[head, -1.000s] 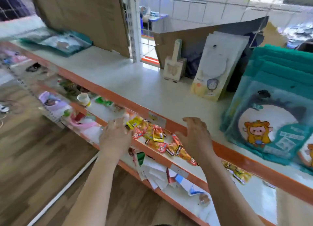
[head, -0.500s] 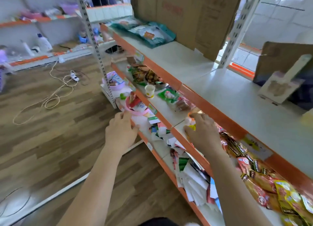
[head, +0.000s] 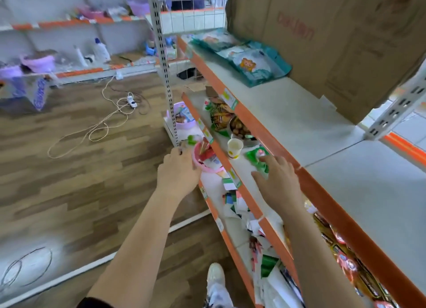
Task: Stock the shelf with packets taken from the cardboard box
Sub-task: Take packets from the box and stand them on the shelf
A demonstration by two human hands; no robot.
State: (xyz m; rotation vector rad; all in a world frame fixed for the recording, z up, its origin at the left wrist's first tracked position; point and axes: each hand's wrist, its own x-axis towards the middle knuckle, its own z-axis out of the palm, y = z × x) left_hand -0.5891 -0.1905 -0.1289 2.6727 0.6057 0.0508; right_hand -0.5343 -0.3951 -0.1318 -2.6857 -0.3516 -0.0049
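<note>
A pale cord point(head: 101, 125) loops across the wooden floor point(head: 69, 180) in the left half of the frame and reaches a white power strip point(head: 131, 100). At upper left sit a lilac basin point(head: 38, 63) and a white bottle point(head: 100, 50). A paper cup point(head: 235, 147) stands upright at centre. A white shoe point(head: 215, 275) shows at bottom centre.

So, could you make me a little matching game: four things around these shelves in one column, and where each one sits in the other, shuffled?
Things:
1. teal packets
2. paper cup
3. pink basket
4. extension cord

Places:
a. on the wooden floor
b. on the top shelf, beside the cardboard box
c. on the middle shelf, near the green packet
d. below the middle shelf, next to the left hand

Pairs: 1-b, 2-c, 3-d, 4-a
</note>
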